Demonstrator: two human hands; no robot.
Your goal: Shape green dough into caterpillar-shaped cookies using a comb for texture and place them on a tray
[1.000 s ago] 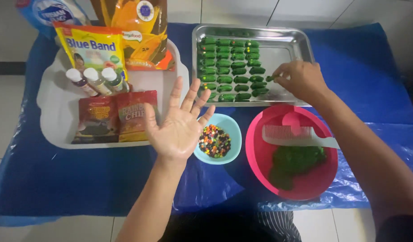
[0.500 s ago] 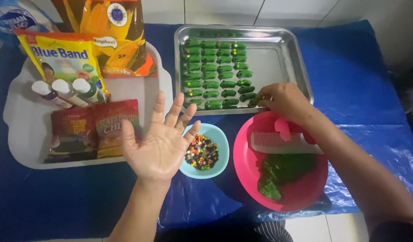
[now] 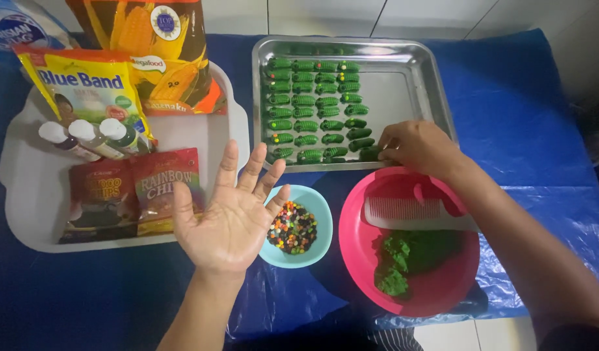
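— Where are the hands?

— The left hand (image 3: 231, 211) hovers palm up, fingers spread wide and empty, just beside a light blue bowl (image 3: 319, 214) of coloured chips. The right hand (image 3: 416, 146) rests at the near edge of the steel tray (image 3: 410, 84), fingers curled at a green dough piece (image 3: 368, 154).

— Gripping it?

— Cannot tell.

A big blue plastic sheet (image 3: 533, 123) covers the floor. Behind it are white floor tiles (image 3: 442, 16) with dark lines between them. The light is soft.
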